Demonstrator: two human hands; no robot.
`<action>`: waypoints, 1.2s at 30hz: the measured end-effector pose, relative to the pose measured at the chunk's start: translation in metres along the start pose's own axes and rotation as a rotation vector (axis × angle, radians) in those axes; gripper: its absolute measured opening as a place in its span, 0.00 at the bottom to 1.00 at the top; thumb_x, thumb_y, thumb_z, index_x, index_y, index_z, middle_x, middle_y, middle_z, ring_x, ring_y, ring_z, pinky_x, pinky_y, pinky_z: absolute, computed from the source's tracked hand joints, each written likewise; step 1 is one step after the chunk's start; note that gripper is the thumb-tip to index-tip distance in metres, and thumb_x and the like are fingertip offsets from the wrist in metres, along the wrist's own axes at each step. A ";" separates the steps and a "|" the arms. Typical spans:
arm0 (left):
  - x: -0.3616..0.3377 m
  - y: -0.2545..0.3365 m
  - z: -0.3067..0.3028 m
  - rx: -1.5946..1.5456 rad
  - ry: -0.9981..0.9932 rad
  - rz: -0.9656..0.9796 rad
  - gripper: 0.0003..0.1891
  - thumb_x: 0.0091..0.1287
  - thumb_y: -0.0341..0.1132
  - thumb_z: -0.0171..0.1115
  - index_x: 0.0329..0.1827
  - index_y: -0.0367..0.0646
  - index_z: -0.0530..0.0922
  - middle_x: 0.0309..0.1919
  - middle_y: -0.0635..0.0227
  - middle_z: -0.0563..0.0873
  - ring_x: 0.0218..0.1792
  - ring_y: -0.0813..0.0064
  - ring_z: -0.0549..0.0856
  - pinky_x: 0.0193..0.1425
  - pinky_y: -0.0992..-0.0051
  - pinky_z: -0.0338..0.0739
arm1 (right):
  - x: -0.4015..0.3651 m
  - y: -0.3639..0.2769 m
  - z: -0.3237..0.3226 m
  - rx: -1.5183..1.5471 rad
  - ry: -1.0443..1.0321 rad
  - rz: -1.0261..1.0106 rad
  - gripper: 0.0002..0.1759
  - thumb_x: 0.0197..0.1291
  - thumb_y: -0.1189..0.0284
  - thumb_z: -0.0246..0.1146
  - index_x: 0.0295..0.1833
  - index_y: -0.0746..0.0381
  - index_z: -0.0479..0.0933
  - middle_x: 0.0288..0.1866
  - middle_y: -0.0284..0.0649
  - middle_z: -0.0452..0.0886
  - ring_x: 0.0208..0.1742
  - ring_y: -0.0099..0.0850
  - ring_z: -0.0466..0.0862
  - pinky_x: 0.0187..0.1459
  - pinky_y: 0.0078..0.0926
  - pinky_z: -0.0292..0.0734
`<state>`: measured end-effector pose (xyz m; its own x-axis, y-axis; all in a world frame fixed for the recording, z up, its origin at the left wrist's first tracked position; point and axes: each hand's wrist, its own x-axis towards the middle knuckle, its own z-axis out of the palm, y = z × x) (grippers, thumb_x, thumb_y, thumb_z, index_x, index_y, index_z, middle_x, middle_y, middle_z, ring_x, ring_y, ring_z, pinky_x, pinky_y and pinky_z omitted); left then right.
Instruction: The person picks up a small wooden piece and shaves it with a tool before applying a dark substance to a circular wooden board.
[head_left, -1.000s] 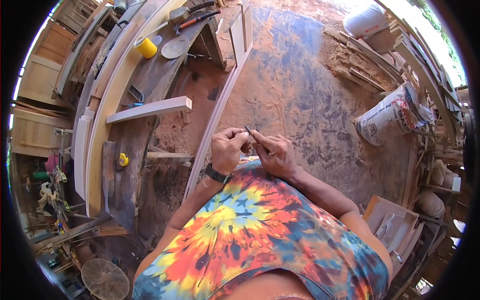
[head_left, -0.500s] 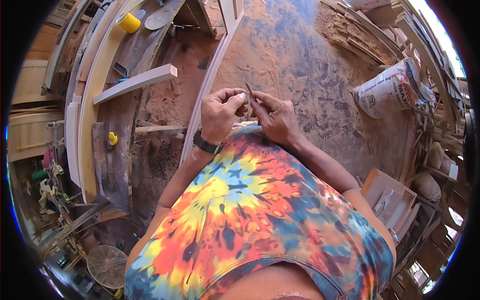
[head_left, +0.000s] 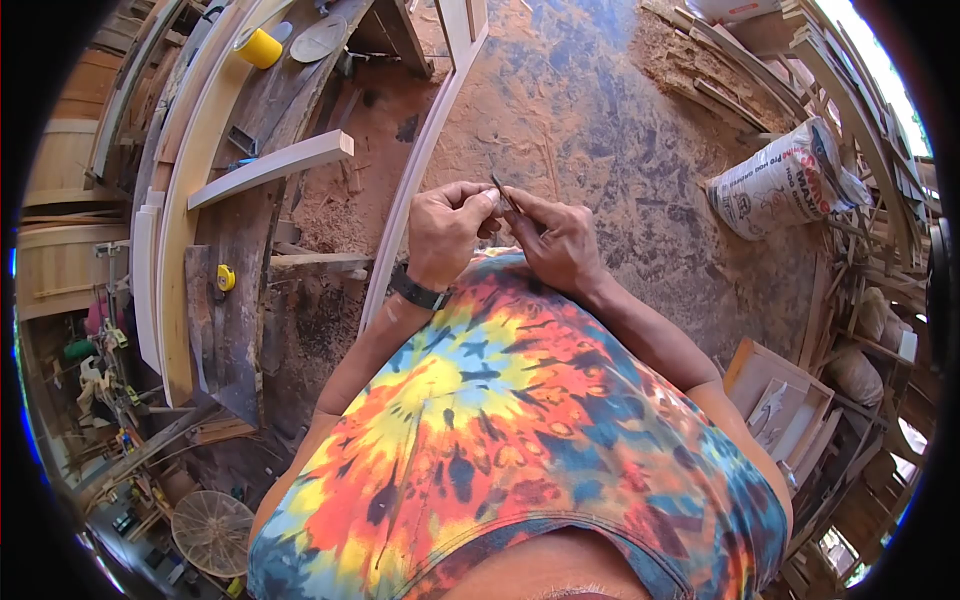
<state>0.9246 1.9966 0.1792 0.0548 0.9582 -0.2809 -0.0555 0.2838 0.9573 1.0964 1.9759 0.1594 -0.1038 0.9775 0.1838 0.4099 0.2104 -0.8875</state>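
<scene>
My right hand (head_left: 560, 240) pinches a thin dark stick-like piece (head_left: 500, 187) in front of my belly, its narrow end pointing up and away. What kind of piece it is cannot be made out. Close beside it, my left hand (head_left: 445, 230) is closed, thumb pressed on the fingers, at the same piece or at something small hidden there. The fingertips of both hands meet around it. A dark wristband (head_left: 415, 291) circles my left wrist. Behind the hands lies the dusty floor (head_left: 560, 110).
On the left, a workbench (head_left: 230, 240) carries long boards, a pale wood strip (head_left: 270, 170), a yellow cylinder (head_left: 258, 47) and a tape measure (head_left: 226, 277). A long rail (head_left: 420, 160) runs beside my left hand. A printed sack (head_left: 770, 185) and a wooden box (head_left: 780, 405) stand right.
Both hands have shifted slightly to the right and down. The thin piece sits lower between the fingertips, with less of it showing above them.
</scene>
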 end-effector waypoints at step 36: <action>0.008 -0.012 0.003 -0.095 0.047 0.056 0.07 0.66 0.27 0.65 0.33 0.32 0.87 0.25 0.70 0.87 0.26 0.85 0.82 0.30 0.82 0.76 | 0.006 -0.001 -0.002 0.097 -0.132 0.114 0.14 0.71 0.73 0.65 0.58 0.66 0.83 0.30 0.46 0.89 0.27 0.29 0.90 0.32 0.27 0.82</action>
<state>0.9289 2.0007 0.1662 0.0027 0.9727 -0.2322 -0.1515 0.2299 0.9614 1.0967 1.9815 0.1622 -0.1826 0.9828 0.0283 0.3375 0.0897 -0.9370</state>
